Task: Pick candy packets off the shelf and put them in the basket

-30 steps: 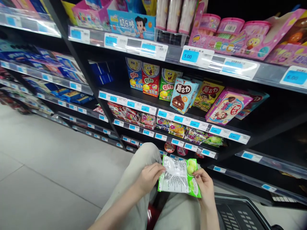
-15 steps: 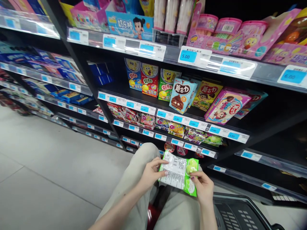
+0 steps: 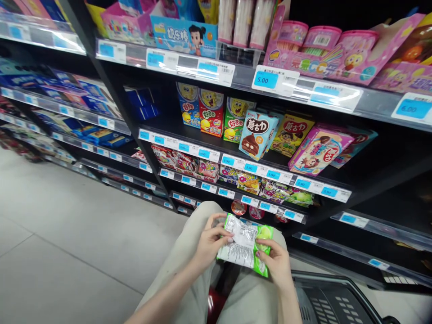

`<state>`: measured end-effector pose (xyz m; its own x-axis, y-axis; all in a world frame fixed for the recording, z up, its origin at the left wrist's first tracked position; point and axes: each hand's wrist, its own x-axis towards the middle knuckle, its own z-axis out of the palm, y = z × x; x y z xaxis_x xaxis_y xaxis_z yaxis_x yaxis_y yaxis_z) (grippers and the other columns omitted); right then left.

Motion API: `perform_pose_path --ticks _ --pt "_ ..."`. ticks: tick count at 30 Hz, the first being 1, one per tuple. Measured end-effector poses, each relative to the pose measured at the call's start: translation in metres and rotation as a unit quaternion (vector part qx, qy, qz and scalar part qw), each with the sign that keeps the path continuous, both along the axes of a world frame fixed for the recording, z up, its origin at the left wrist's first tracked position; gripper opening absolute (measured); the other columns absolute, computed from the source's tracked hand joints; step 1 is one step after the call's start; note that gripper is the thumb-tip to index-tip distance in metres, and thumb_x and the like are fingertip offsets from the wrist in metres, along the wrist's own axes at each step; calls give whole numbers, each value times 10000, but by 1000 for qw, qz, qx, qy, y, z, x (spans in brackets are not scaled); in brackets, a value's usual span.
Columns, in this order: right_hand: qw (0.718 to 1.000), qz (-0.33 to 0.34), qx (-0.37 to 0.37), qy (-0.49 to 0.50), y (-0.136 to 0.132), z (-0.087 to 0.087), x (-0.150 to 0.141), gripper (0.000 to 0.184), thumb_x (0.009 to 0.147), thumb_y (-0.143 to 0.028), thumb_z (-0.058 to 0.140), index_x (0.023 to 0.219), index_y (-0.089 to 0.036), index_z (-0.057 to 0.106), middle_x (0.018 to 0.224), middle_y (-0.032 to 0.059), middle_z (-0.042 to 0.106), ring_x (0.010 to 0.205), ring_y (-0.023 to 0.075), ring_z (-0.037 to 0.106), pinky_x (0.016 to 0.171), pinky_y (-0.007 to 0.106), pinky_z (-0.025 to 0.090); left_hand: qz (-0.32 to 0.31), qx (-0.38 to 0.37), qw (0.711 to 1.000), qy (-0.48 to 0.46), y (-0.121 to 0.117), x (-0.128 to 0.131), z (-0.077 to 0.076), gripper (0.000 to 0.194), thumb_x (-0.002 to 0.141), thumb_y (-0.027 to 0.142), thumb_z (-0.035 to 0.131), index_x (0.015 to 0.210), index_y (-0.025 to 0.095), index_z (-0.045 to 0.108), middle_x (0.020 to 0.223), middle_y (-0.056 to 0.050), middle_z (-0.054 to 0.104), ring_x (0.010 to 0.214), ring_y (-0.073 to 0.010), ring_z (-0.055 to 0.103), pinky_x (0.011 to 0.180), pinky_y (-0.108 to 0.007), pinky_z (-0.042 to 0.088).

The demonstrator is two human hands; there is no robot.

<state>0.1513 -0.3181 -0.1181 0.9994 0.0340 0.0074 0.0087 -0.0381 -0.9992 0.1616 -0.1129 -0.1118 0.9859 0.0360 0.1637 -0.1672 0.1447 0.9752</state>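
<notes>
A green and white snack packet (image 3: 243, 244) lies across my knees with its printed back side up. My left hand (image 3: 209, 240) grips its left edge, thumb on top and fingers curled round the upper corner. My right hand (image 3: 276, 262) pinches the packet's right end, thumb pressed on the green part. Both hands are closed on the packet, low in the middle of the view, in front of the bottom shelves.
Black store shelves (image 3: 243, 159) with blue price tags fill the view, stocked with snack boxes such as a blue one with a chocolate figure (image 3: 257, 134). A dark shopping basket (image 3: 332, 299) stands at my lower right. Grey tiled floor (image 3: 67, 238) stretches to the left.
The packet and both hands have shifted slightly left and down over my knees, and the packet has tilted a little. My grip on both ends has stayed.
</notes>
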Motion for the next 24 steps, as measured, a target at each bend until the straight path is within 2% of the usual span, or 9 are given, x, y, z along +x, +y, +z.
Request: perform_pose_path --ticks 2,5,9,11,13,15,19,21,24 --pt "999 -17 -46 7 -3 0 -1 142 611 -281 695 735 -214 711 781 69 679 721 213 625 638 291 497 -28 16 999 4 2 0 3 56 690 182 671 646 146 675 1263 -79 400 1009 -209 507 795 -268 424" --pt "995 -24 -95 -14 -7 5 -1 124 612 -270 692 725 -228 720 717 60 677 645 199 616 581 281 491 -44 40 998 13 4 0 6 61 702 166 650 648 145 668 1283 -86 430 1119 -243 448 820 -269 412" --pt "998 40 -52 -5 -11 11 -1 299 517 -211 755 812 -228 714 842 70 679 788 230 622 689 304 504 -51 21 998 44 5 2 3 82 693 187 650 642 123 653 1353 -94 354 1112 -251 459 778 -257 420" --pt "997 55 -42 16 -12 13 -2 288 538 -222 748 823 -223 712 877 75 676 810 229 622 701 301 505 -76 -16 994 74 3 4 -3 102 659 204 673 626 113 641 1228 -119 488 1013 -232 522 749 -255 423" --pt "996 54 -60 23 -14 15 -4 247 581 -244 724 827 -219 713 859 73 678 773 216 627 663 280 507 -99 -43 987 117 2 6 -9 123 619 216 691 609 109 633 928 -103 630 826 -191 573 679 -244 425" --pt "993 50 -104 9 -16 16 -7 234 626 -262 694 857 -223 709 839 65 680 728 201 629 618 260 504 -90 -40 983 154 1 8 -13 125 592 216 696 598 108 634 699 -59 634 675 -150 558 615 -225 410" --pt "977 30 -194 -85 -17 16 -7 178 725 -280 613 876 -250 703 832 42 682 716 180 626 636 255 497 -53 -8 986 159 2 8 -11 100 592 204 686 613 112 655 664 -44 635 638 -129 543 591 -203 396" --pt "968 1 -216 -130 -15 14 -5 145 747 -284 589 819 -247 710 790 34 684 712 174 626 642 247 491 -48 5 990 135 2 7 -8 95 604 205 684 614 113 658 673 -47 636 662 -135 550 608 -203 400" --pt "963 -52 -227 -133 -11 8 -2 166 764 -307 562 751 -220 702 743 39 679 674 169 620 587 232 473 -29 25 995 96 1 3 -6 110 642 220 669 615 114 654 678 -48 629 664 -132 545 600 -199 394"
